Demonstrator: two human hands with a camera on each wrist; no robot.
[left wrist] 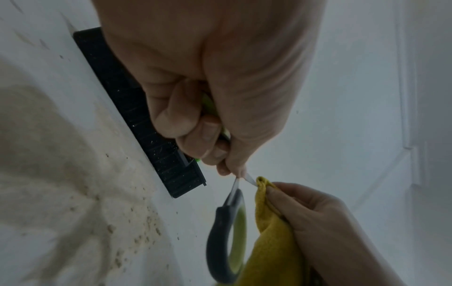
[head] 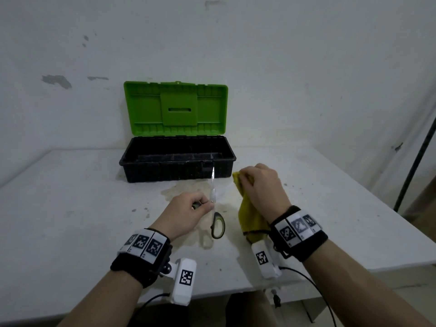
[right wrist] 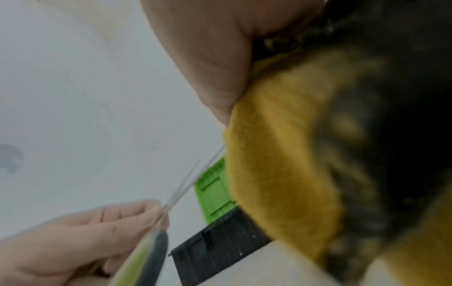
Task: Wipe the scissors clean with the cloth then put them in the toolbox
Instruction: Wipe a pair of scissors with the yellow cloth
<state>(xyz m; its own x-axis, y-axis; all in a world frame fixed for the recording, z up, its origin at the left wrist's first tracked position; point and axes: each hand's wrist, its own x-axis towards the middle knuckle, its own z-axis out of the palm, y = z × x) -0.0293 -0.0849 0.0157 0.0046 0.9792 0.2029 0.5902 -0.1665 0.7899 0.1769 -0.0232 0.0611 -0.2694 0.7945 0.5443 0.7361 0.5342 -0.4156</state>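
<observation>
My left hand grips the scissors by one grey-and-green handle, and the other handle loop hangs below it. The blades stand slightly apart and point away towards the toolbox. My right hand pinches a bunched yellow cloth just right of the blades. In the left wrist view the cloth has its top edge right by a blade tip of the scissors; I cannot tell if they touch. The right wrist view shows the cloth filling the right side, with the thin blades of the scissors beside it.
The black toolbox stands open at the back of the white table, its green lid leaning on the wall. A brownish stain spreads under my hands. A dark pole stands at the far right.
</observation>
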